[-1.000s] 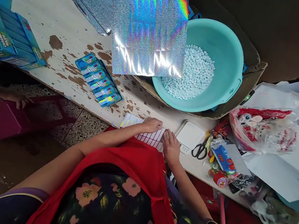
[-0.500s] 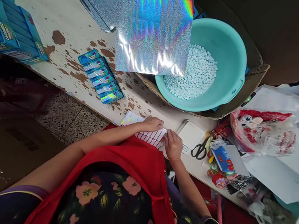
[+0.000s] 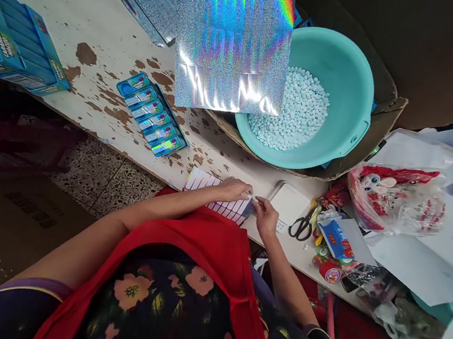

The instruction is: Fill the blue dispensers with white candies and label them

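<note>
A sheet of white rectangular stickers with shiny rainbow borders [image 3: 230, 211] lies at the table's front edge, against the red apron. My left hand [image 3: 234, 189] rests across its upper part, fingers bent and closed at the sheet's right end. Just beside it my right hand [image 3: 266, 216] is closed in a pinch, its fingertips almost meeting the left ones. A small white piece [image 3: 252, 197] shows between the two hands; its kind is too small to make out. The sheet's right corner looks bluish and slightly raised.
A turquoise basin [image 3: 358, 70] of white pellets stands in a cardboard box beyond my hands, with holographic sheets [image 3: 235, 38] over its left side. Blue packs [image 3: 153, 114] lie left. A white scale [image 3: 288, 203], black scissors [image 3: 301, 228] and bagged trinkets [image 3: 399, 201] are right.
My left fingers have shifted slightly right toward the sheet's end, and the right fingertips have drawn a little away. More of the bluish corner shows. At far left, a co-worker's hand has mostly left view.
</note>
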{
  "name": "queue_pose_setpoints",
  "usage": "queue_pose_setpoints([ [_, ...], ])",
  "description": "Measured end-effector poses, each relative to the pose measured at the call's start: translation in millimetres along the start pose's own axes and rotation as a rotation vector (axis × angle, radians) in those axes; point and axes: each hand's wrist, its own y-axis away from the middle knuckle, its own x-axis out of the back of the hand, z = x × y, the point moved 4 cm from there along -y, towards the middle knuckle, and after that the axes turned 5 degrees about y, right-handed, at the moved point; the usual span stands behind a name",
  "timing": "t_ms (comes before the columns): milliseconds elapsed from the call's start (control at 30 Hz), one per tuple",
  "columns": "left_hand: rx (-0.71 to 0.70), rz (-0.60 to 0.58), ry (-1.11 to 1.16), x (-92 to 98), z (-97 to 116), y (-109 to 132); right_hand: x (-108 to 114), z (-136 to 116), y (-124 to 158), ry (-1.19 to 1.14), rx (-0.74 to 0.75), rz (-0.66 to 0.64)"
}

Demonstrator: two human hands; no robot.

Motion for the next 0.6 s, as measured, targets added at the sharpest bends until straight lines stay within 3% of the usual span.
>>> queue_pose_setpoints([
  [100, -0.023, 0.001, -0.02, -3.8, 5, -3, 5, -6, 0, 0.015, 0.025, -0.001],
  [267, -0.03, 0.025, 0.004, -2.5, 8, -5, 14, -28, 0, 0.365, 0.335, 0.108],
  [467, 0.018, 0.004, 0.046, -2.5, 6, -7, 2, -30, 16, 0.738, 0.548, 0.191],
  [600, 0.048, -0.003, 0.062, -5.6, 1, -11, -7, -26, 31, 0.815, 0.612, 0.231],
])
